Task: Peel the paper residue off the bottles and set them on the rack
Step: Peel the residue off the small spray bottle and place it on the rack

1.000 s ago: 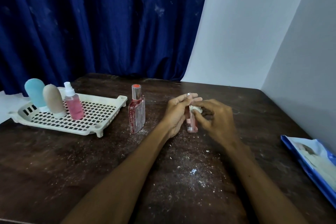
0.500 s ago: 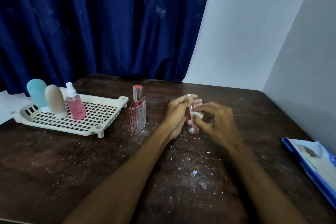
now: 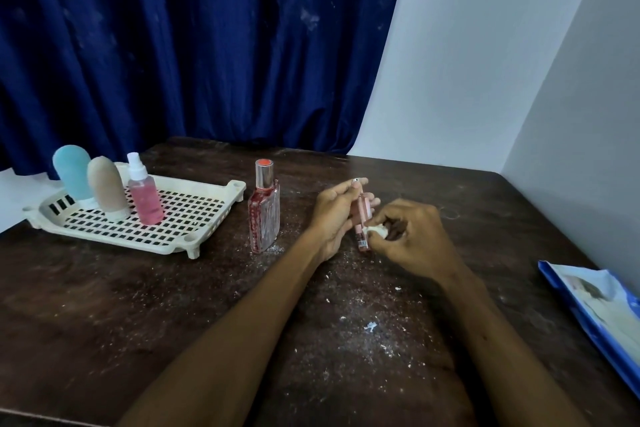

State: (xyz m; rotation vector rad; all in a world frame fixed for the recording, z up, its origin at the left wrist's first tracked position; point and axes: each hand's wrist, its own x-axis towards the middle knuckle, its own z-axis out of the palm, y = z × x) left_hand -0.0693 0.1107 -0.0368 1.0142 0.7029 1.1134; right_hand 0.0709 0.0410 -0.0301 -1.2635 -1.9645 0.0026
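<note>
My left hand (image 3: 334,215) holds a slim pink tube bottle (image 3: 362,218) upright over the middle of the table, fingers wrapped around its upper part. My right hand (image 3: 412,239) pinches a white wad of paper (image 3: 377,230) against the tube's lower side. A square glass bottle of red liquid (image 3: 265,215) stands on the table just left of my hands. The white slotted rack (image 3: 194,215) sits at the far left and carries a blue bottle (image 3: 71,172), a beige bottle (image 3: 105,187) and a pink spray bottle (image 3: 143,196).
White paper crumbs (image 3: 370,326) litter the dark wooden table (image 3: 104,322) in front of my hands. A blue-edged plastic packet (image 3: 602,308) lies at the right edge. A blue curtain hangs behind, and white walls close off the right side.
My right hand has slid down the tube with the paper wad, from near the top to its lower part. My left hand keeps its hold.
</note>
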